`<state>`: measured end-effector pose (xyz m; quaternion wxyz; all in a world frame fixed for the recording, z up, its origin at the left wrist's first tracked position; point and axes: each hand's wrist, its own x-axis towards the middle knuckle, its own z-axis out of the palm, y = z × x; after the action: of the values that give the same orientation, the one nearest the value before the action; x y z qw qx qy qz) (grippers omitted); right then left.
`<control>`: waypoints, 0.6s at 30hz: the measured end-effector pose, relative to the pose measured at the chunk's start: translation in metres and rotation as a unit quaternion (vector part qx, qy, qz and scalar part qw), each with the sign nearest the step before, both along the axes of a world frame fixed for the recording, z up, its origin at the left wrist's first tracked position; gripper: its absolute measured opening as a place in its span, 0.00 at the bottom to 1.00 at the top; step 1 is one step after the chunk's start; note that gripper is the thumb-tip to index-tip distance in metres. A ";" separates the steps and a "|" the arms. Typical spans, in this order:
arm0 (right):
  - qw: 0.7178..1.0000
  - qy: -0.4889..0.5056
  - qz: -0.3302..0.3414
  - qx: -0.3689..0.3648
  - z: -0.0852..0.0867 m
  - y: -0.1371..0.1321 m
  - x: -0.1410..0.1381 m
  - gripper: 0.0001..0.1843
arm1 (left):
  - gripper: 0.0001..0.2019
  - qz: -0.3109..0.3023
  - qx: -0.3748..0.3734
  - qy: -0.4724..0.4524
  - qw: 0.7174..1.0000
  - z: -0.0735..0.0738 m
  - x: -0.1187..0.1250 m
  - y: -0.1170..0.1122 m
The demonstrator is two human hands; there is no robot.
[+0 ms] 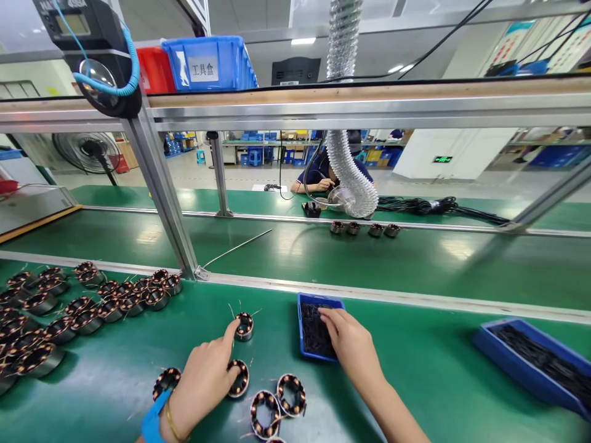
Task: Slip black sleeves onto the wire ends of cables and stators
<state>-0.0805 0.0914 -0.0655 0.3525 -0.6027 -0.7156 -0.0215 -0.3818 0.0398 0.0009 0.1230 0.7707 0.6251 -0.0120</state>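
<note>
My left hand (205,375) reaches over the green bench with its index finger stretched to the rim of a small copper-wound motor stator (244,327) whose wire ends stick up. Its thumb lies against a second stator (239,378); neither is gripped. My right hand (349,344) dips its fingertips, pinched together, into a small blue tray (299,326) of short thin black pieces (314,332), perhaps tubing. What the pinch holds is hidden. Close to my left wrist sits another stator (166,383), and two more, a lower stator (265,415) and an upper stator (291,394), lie in front.
Many stators (87,320) crowd the left of the bench. A larger blue bin (530,357) of black pieces stands right. Behind are a metal post (159,191), a thin rod (237,247), a flexible duct (344,166) and a co-worker's arm (316,186).
</note>
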 end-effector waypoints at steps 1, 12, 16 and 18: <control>1.000 0.009 0.001 0.002 0.000 0.000 0.000 0.23 | 0.38 0.005 -0.004 -0.010 1.000 0.003 -0.003 -0.001; 0.994 0.104 0.004 0.019 0.012 -0.009 -0.007 0.24 | 0.32 -0.254 0.082 -0.116 0.957 0.014 -0.029 0.000; 0.973 0.227 0.022 -0.036 0.015 -0.011 -0.012 0.23 | 0.24 -0.264 0.063 -0.120 0.955 0.013 -0.025 0.006; 0.940 0.326 0.033 -0.091 0.016 -0.011 -0.016 0.22 | 0.23 -0.286 0.041 -0.139 0.947 0.015 -0.023 0.004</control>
<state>-0.0969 0.0803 -0.0491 0.5106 -0.5822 -0.5798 0.2533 -0.4047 0.0441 0.0158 0.1687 0.9155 0.3550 0.0864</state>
